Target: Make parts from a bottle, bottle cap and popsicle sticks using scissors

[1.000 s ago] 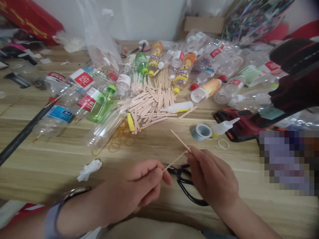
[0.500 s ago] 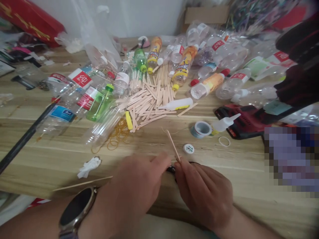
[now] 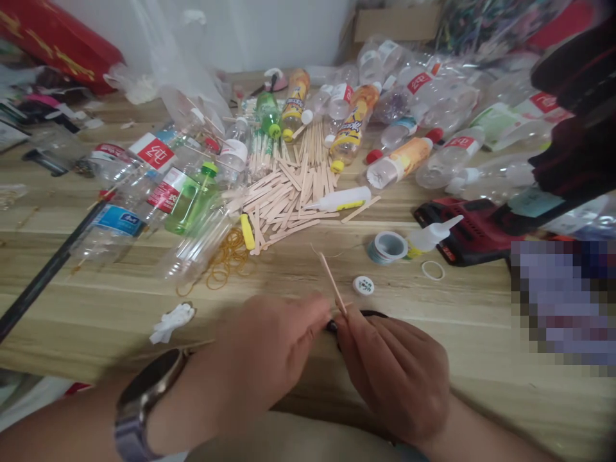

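My right hand (image 3: 392,375) is closed around a slim wooden stick (image 3: 331,280) that points up and away, with a fine thread or wire (image 3: 328,254) curling near its tip. Close beside it, my left hand (image 3: 274,359) is closed with thumb and fingertips together; what they pinch is too blurred to make out. A watch sits on the left wrist. Between the hands a small part of a dark object (image 3: 332,326) shows, mostly covered by the right hand. Just beyond lies a round white lid (image 3: 363,285).
A pile of flat wooden sticks (image 3: 283,199), rubber bands (image 3: 231,253) and a glue bottle (image 3: 342,199) lie ahead. Plastic bottles crowd both sides. At right are a grey spool (image 3: 389,246), a white-nozzled bottle (image 3: 433,236) and a red-and-black power tool (image 3: 474,228).
My left hand has shifted slightly, and its wrist now covers most of the thin stick on the table beside it. The right hand keeps its hold with hardly any movement.
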A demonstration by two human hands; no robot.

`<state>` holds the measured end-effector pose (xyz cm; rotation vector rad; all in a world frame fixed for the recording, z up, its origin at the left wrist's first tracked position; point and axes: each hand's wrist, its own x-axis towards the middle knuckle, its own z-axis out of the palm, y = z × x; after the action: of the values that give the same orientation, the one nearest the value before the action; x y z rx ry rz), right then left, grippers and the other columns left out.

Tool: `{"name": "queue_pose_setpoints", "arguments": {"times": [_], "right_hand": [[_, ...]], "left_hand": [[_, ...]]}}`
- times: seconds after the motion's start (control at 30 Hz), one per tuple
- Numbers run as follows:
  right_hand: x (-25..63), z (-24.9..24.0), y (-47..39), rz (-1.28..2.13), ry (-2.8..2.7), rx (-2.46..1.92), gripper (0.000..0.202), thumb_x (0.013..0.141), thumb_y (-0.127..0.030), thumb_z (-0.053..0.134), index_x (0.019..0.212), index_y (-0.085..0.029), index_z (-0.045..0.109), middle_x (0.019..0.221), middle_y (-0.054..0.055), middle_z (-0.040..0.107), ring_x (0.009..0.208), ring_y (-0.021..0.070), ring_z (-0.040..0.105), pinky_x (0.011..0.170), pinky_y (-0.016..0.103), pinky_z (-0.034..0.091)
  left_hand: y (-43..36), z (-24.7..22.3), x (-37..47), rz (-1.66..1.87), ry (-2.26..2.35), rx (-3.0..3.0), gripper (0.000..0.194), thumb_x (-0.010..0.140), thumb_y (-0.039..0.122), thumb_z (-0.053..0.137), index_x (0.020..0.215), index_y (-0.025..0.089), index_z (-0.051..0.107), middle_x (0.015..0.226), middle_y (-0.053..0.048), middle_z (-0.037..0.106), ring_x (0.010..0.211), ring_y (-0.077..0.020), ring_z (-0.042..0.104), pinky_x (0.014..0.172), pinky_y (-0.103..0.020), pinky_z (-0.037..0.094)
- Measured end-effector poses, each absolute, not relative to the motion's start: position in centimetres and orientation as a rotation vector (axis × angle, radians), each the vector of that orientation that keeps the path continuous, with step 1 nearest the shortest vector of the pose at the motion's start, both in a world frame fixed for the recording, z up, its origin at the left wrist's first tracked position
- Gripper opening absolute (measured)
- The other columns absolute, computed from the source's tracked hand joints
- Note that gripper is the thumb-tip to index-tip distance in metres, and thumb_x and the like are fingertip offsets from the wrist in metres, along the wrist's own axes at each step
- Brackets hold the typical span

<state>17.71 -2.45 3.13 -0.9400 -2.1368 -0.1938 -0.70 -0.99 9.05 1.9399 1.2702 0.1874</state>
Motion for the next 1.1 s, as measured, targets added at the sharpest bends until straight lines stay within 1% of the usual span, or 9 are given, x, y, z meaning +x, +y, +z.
{"name": "queue_pose_setpoints", "arguments": {"times": [0.17,0.27,0.33,0.43,0.53,0.7,0.8,0.93,1.1], "right_hand": [[18.1,3.3,-2.5,-0.166,-2.168,-0.875,0.012,0.098,-0.005,0.054,0.109,0.0,0.058,0.072,0.006,0.067,0.058,0.0132,0.058,0.055,0.03,0.04],[17.7,2.9,-2.4,-0.188,-2.153,-0.929,0.01,0.099,-0.006,0.053,0.107,-0.002,0.058,0.068,0.003,0.065,0.053,0.0112,0.055,0.054,0.03,0.038],[17.5,2.6,-2.4,-0.211,-2.137,-0.962,0.008,0.1,-0.008,0.053,0.104,-0.004,0.058,0.065,0.002,0.064,0.052,0.0107,0.053,0.053,0.03,0.036],[17.5,2.4,-2.6,-0.248,-2.144,-0.977,0.008,0.101,-0.008,0.052,0.105,-0.004,0.058,0.063,0.0,0.063,0.051,0.0106,0.053,0.053,0.03,0.036],[17.8,2.6,-2.8,-0.231,-2.182,-0.933,0.013,0.099,-0.007,0.052,0.111,-0.002,0.057,0.066,0.002,0.065,0.055,0.0118,0.057,0.054,0.031,0.038],[17.9,2.9,-2.8,-0.213,-2.199,-0.906,0.015,0.098,-0.007,0.051,0.113,-0.005,0.057,0.068,0.001,0.066,0.056,0.0118,0.057,0.052,0.031,0.039],[17.6,2.6,-2.8,-0.226,-2.197,-0.939,0.013,0.1,-0.008,0.051,0.111,-0.004,0.057,0.065,-0.001,0.063,0.053,0.011,0.055,0.053,0.03,0.038],[17.3,2.3,-2.8,-0.234,-2.175,-0.966,0.013,0.101,-0.008,0.047,0.109,-0.005,0.057,0.063,-0.001,0.062,0.051,0.0113,0.052,0.052,0.03,0.037],[17.1,2.3,-2.4,-0.195,-2.164,-0.972,0.012,0.102,-0.01,0.047,0.109,-0.006,0.057,0.061,-0.001,0.059,0.051,0.0124,0.051,0.052,0.03,0.036]], "left_hand": [[0.2,9.7,-1.1,0.175,1.059,1.425,0.034,0.1,0.043,0.033,0.078,0.022,0.048,0.055,0.008,0.038,0.048,-0.0106,0.032,0.046,-0.023,0.026],[-0.5,9.1,-0.8,0.17,1.253,1.781,0.028,0.098,0.032,0.036,0.079,0.021,0.052,0.063,0.003,0.052,0.057,-0.013,0.045,0.053,-0.026,0.029],[-1.2,8.6,-0.5,0.106,1.399,2.067,0.023,0.094,0.018,0.036,0.09,0.021,0.059,0.072,-0.001,0.06,0.064,-0.0163,0.051,0.057,-0.029,0.028],[-1.6,8.4,-0.3,0.075,1.425,2.151,0.026,0.093,0.014,0.035,0.095,0.021,0.06,0.076,-0.003,0.063,0.065,-0.0169,0.052,0.057,-0.03,0.027],[-0.7,8.9,-0.6,0.194,1.247,1.811,0.03,0.1,0.032,0.036,0.077,0.02,0.053,0.066,0.002,0.053,0.06,-0.0127,0.046,0.056,-0.026,0.029],[0.5,9.3,-1.2,0.176,1.038,1.297,0.035,0.099,0.048,0.035,0.08,0.022,0.048,0.052,0.009,0.034,0.045,-0.0096,0.026,0.045,-0.024,0.022],[-0.3,8.8,-0.9,0.218,1.189,1.691,0.029,0.099,0.034,0.038,0.075,0.021,0.048,0.062,0.004,0.049,0.057,-0.0121,0.042,0.054,-0.026,0.027],[-1.4,8.4,-0.2,0.103,1.369,2.112,0.022,0.094,0.015,0.036,0.09,0.023,0.056,0.072,-0.001,0.06,0.063,-0.0175,0.051,0.057,-0.032,0.023],[-0.9,8.3,-0.3,0.236,1.321,2.011,0.024,0.099,0.023,0.037,0.083,0.022,0.055,0.074,0.001,0.062,0.065,-0.015,0.054,0.059,-0.028,0.031]]}}
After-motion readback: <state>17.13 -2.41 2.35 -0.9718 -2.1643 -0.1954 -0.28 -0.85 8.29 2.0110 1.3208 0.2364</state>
